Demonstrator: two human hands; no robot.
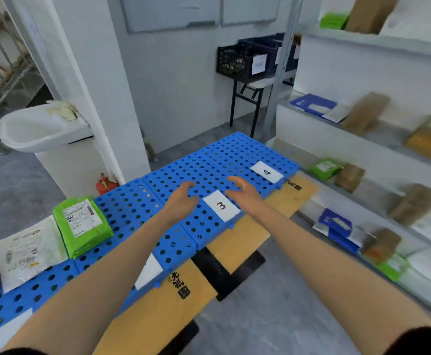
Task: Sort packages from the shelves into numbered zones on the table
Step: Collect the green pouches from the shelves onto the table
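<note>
Both my hands hover over the blue perforated panels (222, 155) on the table, one on each side of the white card marked 3 (221, 206). My left hand (182, 199) and my right hand (243, 193) hold nothing, fingers loosely curved. The card marked 4 (267, 172) lies further right. A green package (82, 225) lies on the panels to the left, with white packages (27, 254) beside it. On the shelves to the right lie brown (365, 112), blue (311, 103) and green (325, 168) packages.
A white sink (35, 129) stands at the left behind a white pillar (94, 80). Black crates (242, 60) sit on a small table at the back. A red extinguisher (105, 184) stands on the floor by the pillar. The table's yellow edge (245, 237) faces the shelves.
</note>
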